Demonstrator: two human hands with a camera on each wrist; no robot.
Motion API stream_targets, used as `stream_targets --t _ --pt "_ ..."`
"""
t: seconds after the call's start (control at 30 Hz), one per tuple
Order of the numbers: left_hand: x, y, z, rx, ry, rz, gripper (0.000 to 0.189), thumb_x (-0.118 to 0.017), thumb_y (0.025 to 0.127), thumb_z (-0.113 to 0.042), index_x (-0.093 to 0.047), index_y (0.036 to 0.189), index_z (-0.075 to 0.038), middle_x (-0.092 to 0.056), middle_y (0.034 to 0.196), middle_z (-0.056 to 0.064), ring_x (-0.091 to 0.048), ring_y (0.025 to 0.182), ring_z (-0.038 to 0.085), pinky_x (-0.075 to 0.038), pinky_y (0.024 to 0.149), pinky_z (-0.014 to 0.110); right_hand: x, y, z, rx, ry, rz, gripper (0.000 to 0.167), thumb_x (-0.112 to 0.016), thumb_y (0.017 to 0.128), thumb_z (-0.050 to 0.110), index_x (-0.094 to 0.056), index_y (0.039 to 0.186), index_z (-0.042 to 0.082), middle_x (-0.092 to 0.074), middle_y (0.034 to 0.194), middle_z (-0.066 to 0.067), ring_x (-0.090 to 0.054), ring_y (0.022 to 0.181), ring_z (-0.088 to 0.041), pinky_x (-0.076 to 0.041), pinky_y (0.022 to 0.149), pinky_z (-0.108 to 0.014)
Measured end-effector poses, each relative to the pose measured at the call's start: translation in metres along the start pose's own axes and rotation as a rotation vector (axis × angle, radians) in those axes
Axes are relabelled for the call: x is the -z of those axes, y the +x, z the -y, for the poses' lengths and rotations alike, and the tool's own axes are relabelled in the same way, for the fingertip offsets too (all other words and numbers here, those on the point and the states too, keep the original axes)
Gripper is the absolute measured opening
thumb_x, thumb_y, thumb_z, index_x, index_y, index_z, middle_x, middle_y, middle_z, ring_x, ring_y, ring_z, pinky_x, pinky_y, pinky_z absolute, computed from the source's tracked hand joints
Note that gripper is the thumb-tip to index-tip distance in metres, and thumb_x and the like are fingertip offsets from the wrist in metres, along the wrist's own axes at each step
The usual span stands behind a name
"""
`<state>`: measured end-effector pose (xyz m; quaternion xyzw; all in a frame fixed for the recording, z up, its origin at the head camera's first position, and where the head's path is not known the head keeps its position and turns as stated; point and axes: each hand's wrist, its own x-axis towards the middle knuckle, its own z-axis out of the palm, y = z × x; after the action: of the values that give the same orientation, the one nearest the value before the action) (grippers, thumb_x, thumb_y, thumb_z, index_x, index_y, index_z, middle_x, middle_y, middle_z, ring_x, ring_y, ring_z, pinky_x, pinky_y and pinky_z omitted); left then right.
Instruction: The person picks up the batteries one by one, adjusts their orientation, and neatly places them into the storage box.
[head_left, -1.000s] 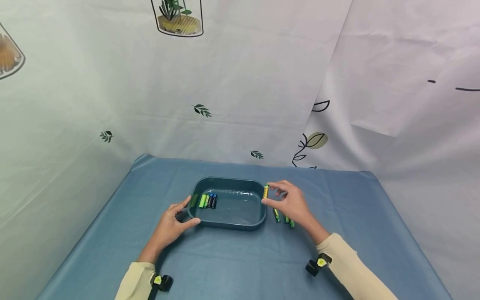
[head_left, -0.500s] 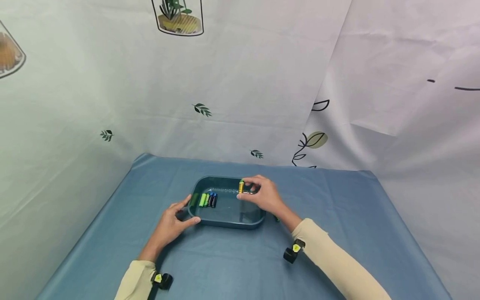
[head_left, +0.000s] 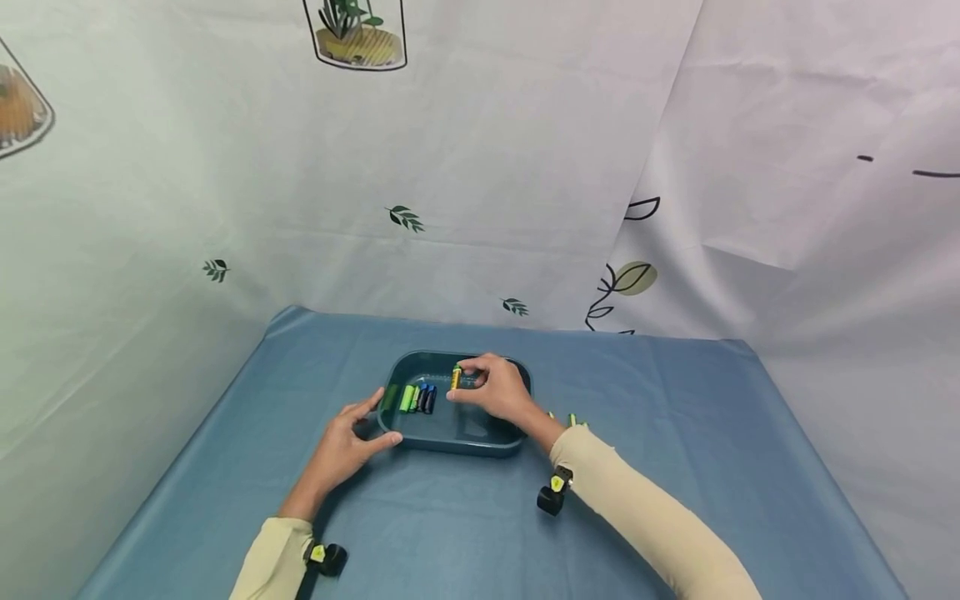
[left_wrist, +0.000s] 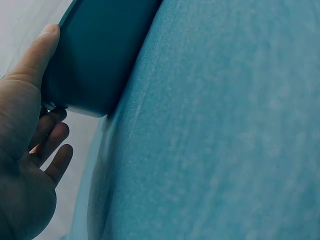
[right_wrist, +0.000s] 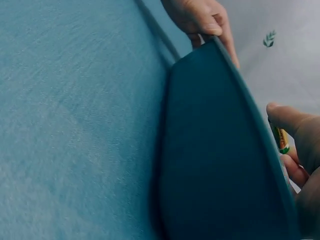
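Observation:
A dark teal tray [head_left: 459,451] lies on the table, its outer wall [left_wrist: 100,55] filling the upper part of the left wrist view. My left hand [head_left: 347,446] grips its near left corner, thumb at the front rim and fingers along the left end. Above the tray's inside, my right hand [head_left: 501,392] pinches a yellow-and-green battery [head_left: 456,377] upright between thumb and fingertips. Inside at the left, a row holds light green batteries [head_left: 407,398] and dark batteries with blue ends [head_left: 430,400]. The right wrist view shows the held battery [right_wrist: 283,141] partly behind the thumb.
Several green batteries [head_left: 573,419] lie on the table right of the tray, partly hidden by my right forearm. A blue cloth [head_left: 675,417] covers the table. Behind it hangs a pale printed curtain [head_left: 480,167].
My right hand has carried the battery leftward from beyond the tray's right end to above its middle, near the row. My left hand has stayed at the corner.

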<state>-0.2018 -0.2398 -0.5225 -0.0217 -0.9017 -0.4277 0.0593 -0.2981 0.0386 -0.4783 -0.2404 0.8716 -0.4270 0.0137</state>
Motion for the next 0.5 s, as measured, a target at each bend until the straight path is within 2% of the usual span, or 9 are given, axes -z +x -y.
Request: stream_targets --t 0.27,0.5 --pt "0.002 0.000 -0.001 0.003 -0.003 0.004 0.090 -0.085 0.083 -0.045 -0.042 0.158 -0.017 -0.047 0.151 0.025 -0.051 0.128 0.044 -0.048 0.096 0.061 -0.013 0.004 0.000 -0.013 -0.017 -0.001 0.052 -0.088 0.083 0.035 -0.073 0.127 0.013 -0.067 0.109 -0.001 -0.057 0.079 -0.008 -0.049 0.067 -0.027" --pt "0.003 0.000 -0.002 0.019 0.001 0.010 0.091 -0.084 0.083 -0.046 -0.041 0.158 -0.018 -0.047 0.151 0.024 -0.051 0.129 0.043 -0.047 0.097 0.062 -0.019 0.008 0.006 -0.034 -0.030 0.031 0.052 -0.087 0.083 0.036 -0.073 0.128 0.014 -0.068 0.109 -0.002 -0.057 0.077 -0.008 -0.049 0.066 -0.027"
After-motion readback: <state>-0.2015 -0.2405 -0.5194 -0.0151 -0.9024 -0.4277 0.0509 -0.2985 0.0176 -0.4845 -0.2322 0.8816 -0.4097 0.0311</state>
